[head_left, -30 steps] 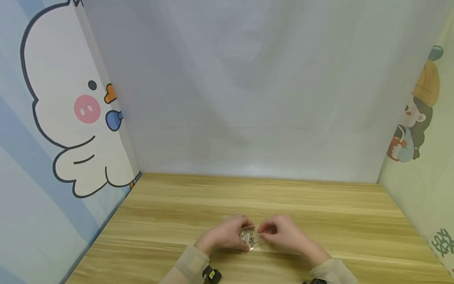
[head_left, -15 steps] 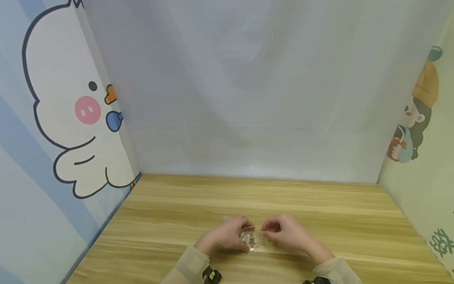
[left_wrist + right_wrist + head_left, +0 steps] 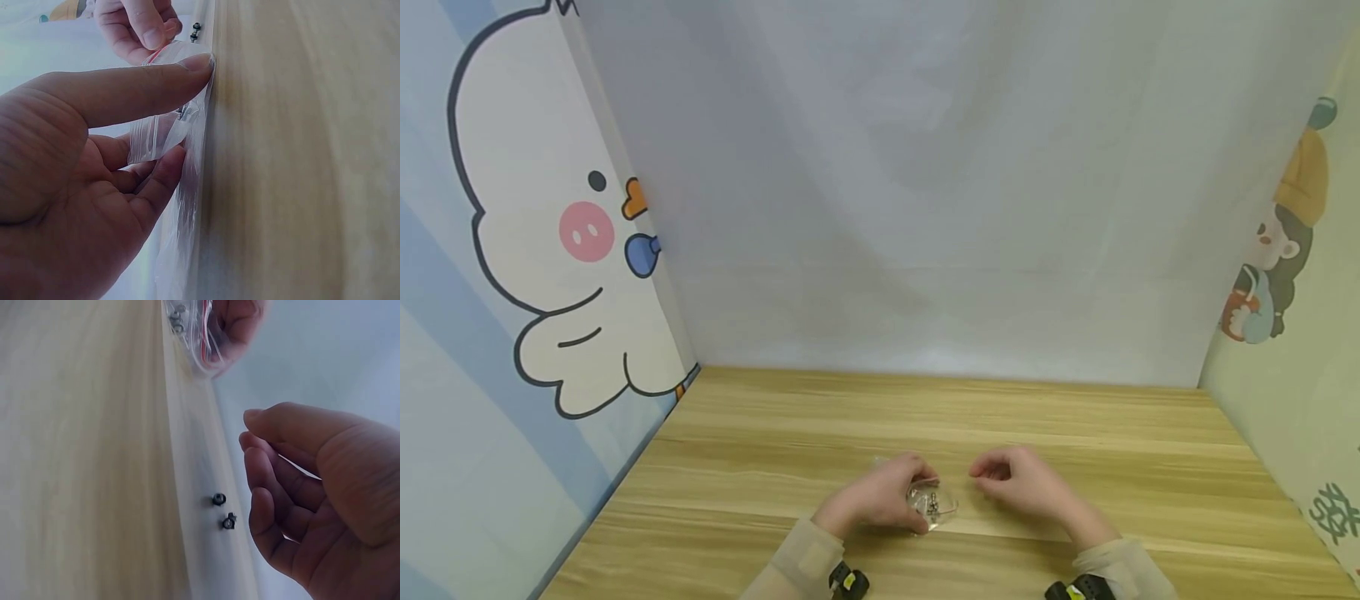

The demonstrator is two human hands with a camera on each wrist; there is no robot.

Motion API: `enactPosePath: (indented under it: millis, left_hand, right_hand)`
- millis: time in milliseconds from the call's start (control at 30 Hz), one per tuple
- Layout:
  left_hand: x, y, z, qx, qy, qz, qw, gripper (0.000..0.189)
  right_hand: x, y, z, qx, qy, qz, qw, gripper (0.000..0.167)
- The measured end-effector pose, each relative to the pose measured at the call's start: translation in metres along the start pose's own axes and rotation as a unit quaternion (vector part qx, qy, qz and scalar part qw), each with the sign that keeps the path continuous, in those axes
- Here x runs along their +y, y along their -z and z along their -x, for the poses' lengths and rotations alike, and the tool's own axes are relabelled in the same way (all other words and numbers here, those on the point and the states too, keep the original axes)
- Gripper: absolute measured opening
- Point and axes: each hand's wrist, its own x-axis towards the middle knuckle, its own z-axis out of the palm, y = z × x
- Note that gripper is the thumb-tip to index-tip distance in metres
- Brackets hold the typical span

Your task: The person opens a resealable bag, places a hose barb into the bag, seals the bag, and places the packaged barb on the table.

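In the head view, my left hand point(image 3: 880, 496) grips a small clear zip bag point(image 3: 946, 503) low over the table, with small metal parts point(image 3: 932, 505) inside. Thumb and fingers lie on either side of the bag point(image 3: 150, 142) in the left wrist view, where its red seal line shows. My right hand point(image 3: 1026, 483) is apart from the bag, to its right. Its fingers point(image 3: 259, 469) are loosely bent, with nothing visible between them and the thumb. Near them in the right wrist view, two small dark hardware pieces point(image 3: 219, 499) lie on the table.
Clear plastic film point(image 3: 175, 262) extends below my left hand in the left wrist view. The wood-grain table point(image 3: 1075, 417) meets a pale backdrop point(image 3: 925, 317) behind, with printed panels point(image 3: 580, 300) at the left and right.
My right hand has drawn away from the bag, moving right and slightly up in the head view. The left hand and bag stay nearly in place.
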Motion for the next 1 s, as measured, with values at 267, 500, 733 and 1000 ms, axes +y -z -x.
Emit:
enactPosePath:
  millis: [267, 500, 733, 1000]
  left_hand:
    - [0.001, 0.001, 0.0, 0.002, 0.004, 0.002, 1.0, 0.063]
    - [0.0, -0.001, 0.0, 0.002, 0.002, 0.001, 1.0, 0.063]
    - [-0.001, -0.001, -0.001, 0.001, -0.002, -0.003, 1.0, 0.062]
    - [-0.001, -0.001, -0.001, 0.001, -0.002, -0.006, 1.0, 0.062]
  right_hand:
    - [0.01, 0.01, 0.001, 0.015, -0.006, 0.015, 0.9998, 0.011]
    - [0.021, 0.017, 0.003, 0.022, -0.014, 0.015, 0.9995, 0.01]
    - [0.029, 0.024, 0.006, 0.038, -0.04, 0.031, 0.998, 0.007]
    - [0.035, 0.03, 0.01, 0.044, -0.057, 0.027, 0.9971, 0.01]
